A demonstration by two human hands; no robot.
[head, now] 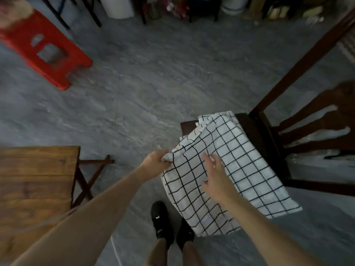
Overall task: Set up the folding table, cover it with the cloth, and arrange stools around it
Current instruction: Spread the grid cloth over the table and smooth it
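A white cloth with a black grid (236, 160) lies draped over the seat of a dark wooden chair (272, 135) at the right. My left hand (156, 160) pinches a bunched corner of the cloth at its left edge. Just right of it, my right hand (216, 173) hovers over the cloth with fingers spread, and I cannot tell if it touches the fabric. The wooden folding table (36, 181) stands unfolded at the lower left, its crossed legs showing beside it. A red plastic stool (42, 48) sits on the floor at the upper left.
Grey marbled floor (153, 83) stretches between the table, stool and chair. Dark furniture legs, a white container (117, 6) and cluttered items line the far wall. My black shoes (163, 221) stand below the cloth.
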